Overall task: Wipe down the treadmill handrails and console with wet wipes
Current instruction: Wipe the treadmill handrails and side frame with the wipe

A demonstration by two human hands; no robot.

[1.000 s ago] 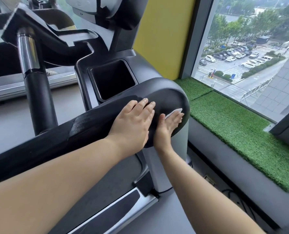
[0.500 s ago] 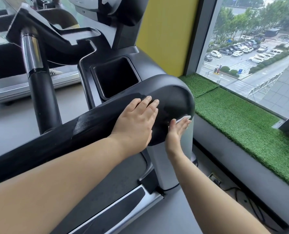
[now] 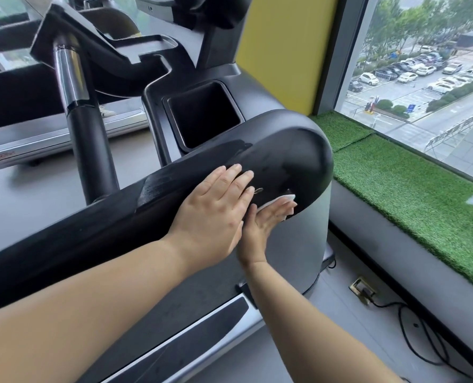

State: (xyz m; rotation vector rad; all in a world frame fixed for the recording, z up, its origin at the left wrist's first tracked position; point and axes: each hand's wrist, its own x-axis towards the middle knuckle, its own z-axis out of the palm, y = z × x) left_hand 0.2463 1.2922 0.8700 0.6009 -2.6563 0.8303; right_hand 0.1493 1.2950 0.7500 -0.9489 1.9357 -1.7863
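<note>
The treadmill's black right handrail [image 3: 97, 230] runs from lower left up to a rounded glossy end cap [image 3: 293, 156]. My left hand [image 3: 216, 211] lies flat on the rail with straight fingers, just left of the cap. My right hand [image 3: 265, 219] presses a white wet wipe [image 3: 280, 200] with straight fingers against the lower side of the cap; only the wipe's edge shows past my fingertips. The cap's surface shines wet. The console [image 3: 202, 12] rises at the top, mostly cut off.
A deep square cup holder [image 3: 202, 114] sits behind the rail. A chrome and black upright grip [image 3: 80, 106] stands at left. Green artificial turf [image 3: 412, 189] covers the window sill at right. A floor socket with a black cable [image 3: 365, 291] lies below.
My right hand slid the wipe along the cap's lower side, out toward the edge and then back toward my left hand. The left hand stayed flat on the rail. The camera shifted slightly.
</note>
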